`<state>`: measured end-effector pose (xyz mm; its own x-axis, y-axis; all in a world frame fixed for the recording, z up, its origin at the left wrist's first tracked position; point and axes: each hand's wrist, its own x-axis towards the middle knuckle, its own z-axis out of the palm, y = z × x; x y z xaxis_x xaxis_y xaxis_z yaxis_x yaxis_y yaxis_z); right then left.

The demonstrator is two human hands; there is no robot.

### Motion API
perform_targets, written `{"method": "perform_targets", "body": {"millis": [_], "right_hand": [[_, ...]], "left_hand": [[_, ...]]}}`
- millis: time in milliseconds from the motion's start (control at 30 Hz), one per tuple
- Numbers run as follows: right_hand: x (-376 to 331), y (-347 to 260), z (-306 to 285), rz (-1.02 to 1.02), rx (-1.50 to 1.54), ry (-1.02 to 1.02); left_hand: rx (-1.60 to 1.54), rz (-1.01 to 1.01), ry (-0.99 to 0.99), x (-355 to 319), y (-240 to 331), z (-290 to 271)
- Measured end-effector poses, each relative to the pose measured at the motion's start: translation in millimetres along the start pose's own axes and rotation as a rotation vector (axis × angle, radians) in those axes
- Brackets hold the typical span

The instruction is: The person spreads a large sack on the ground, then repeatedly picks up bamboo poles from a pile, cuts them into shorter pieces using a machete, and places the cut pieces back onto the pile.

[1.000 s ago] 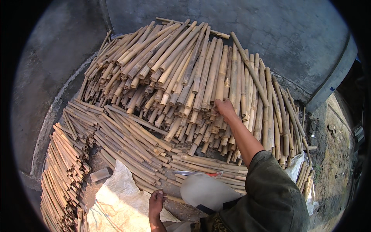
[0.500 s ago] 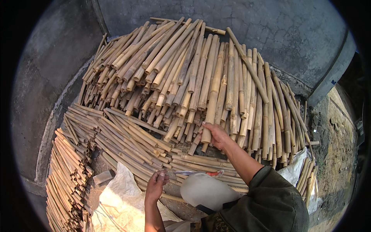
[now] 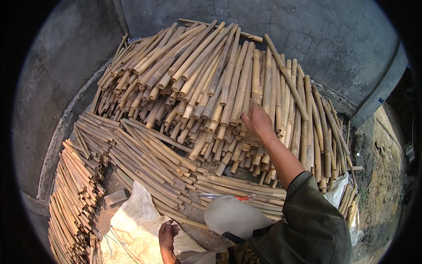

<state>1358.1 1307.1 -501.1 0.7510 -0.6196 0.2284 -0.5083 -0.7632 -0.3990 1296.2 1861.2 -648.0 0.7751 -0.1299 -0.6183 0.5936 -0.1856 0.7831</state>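
My right hand [image 3: 258, 121] reaches into the middle of a big heap of cut bamboo poles [image 3: 198, 66]. Its fingers are closed around one thicker bamboo pole [image 3: 256, 72], whose upper part shows beyond the hand; the fingertips are partly hidden. Low in the picture, my left hand [image 3: 168, 233] hovers over a pale woven sheet [image 3: 136, 224], its fingers loosely curled and slightly apart, with nothing seen in them. Beside my light-coloured knee [image 3: 228, 215] lies a long-bladed knife with a red-orange handle [image 3: 244, 198], partly covered by the knee.
Below the heap, thinner bamboo poles [image 3: 149, 163] lie in layers. Another stack of short poles [image 3: 70, 198] runs along the left. A grey block [image 3: 117, 197] sits near the sheet. Grey concrete walls [image 3: 307, 39] close off the back and left; rough ground [image 3: 378, 176] lies right.
My right hand has moved up and away over the heap; the pole end it held low down no longer shows there. My left hand has dropped lower and slightly left, away from the knife's blade.
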Motion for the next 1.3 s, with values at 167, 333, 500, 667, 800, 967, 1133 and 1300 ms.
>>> {"method": "perform_targets", "body": {"millis": [167,333,500,667,800,967,1133,1300], "right_hand": [[26.1,-51.6,42.5,0.263,0.140,-0.244],[31.4,-39.4,57.9,0.415,0.493,-0.172],[13.2,-5.6,31.8,0.547,1.650,-0.457],[2.1,-10.5,19.1,0.651,1.627,-0.346],[-44.4,-44.6,31.3,0.370,1.605,-0.341],[-120.2,-103.1,51.0,0.045,1.592,-0.922],[-171.2,-168.9,67.5,-0.372,1.105,-1.192],[-168.3,-180.6,82.5,-0.626,0.748,-1.220]], "left_hand": [[-0.081,0.039,-0.056,1.5,-7.4,14.0],[-0.043,0.056,-0.076,0.7,-4.0,25.3],[-0.094,0.028,-0.055,-5.7,-7.4,19.0],[-0.051,0.027,-0.072,-6.5,-5.5,11.1],[0.006,0.105,-0.089,-0.4,20.8,17.1],[-0.023,0.340,-0.170,3.3,101.1,53.8],[-0.326,0.723,-0.093,-3.7,166.3,108.1],[-0.735,0.583,0.563,8.5,125.5,22.1]]}}
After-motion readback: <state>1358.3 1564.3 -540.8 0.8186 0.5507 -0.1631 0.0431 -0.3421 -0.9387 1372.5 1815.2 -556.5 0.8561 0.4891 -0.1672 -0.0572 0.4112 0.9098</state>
